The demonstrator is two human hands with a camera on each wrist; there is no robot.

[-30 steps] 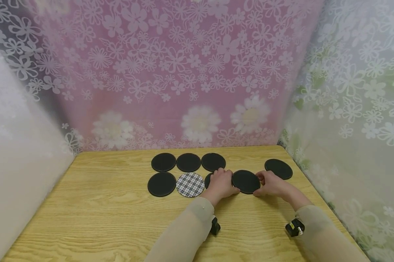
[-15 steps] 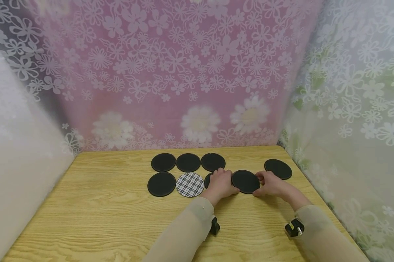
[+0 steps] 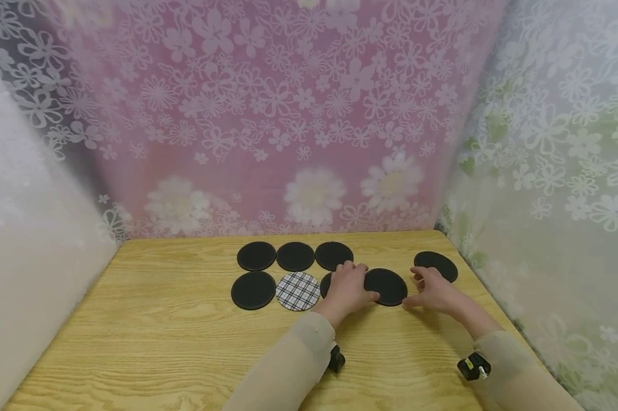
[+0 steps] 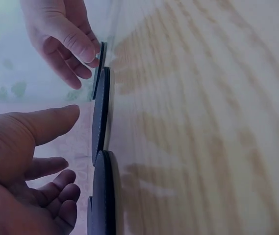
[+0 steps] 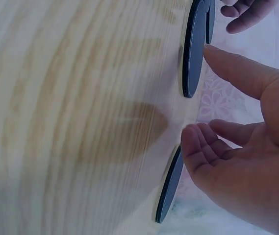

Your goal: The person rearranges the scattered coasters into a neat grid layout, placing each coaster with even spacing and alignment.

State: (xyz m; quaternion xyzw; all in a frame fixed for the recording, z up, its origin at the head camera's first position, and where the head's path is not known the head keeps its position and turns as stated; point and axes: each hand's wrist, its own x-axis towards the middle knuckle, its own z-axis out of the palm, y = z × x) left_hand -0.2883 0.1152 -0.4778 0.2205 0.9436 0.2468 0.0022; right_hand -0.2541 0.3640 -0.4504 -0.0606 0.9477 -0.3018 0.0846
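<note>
A round black coaster [image 3: 388, 287] lies flat on the table between the two hands. My left hand [image 3: 346, 288] is over its left edge, thumb out and the other fingers loosely bent; in the left wrist view a gap shows between that thumb and the coasters. Under this hand another black coaster [image 3: 325, 283] is mostly hidden. My right hand [image 3: 437, 292] is just off the right edge of the first coaster, thumb and fingers apart, holding nothing. Behind the right hand lies a lone black coaster [image 3: 439, 264], which its fingers partly cover.
To the left, a plaid coaster [image 3: 297, 291] sits beside a black coaster [image 3: 253, 290]. Three more black ones form the back row, with one coaster [image 3: 295, 256] in its middle. The wooden table [image 3: 185, 342] meets a pink flowered curtain [image 3: 267, 142] behind and a pale curtain [image 3: 560, 200] at right.
My right hand has let go of the coaster's right edge and moved slightly right, its fingers spreading. My left hand has eased off a little, and the coasters lie as before.
</note>
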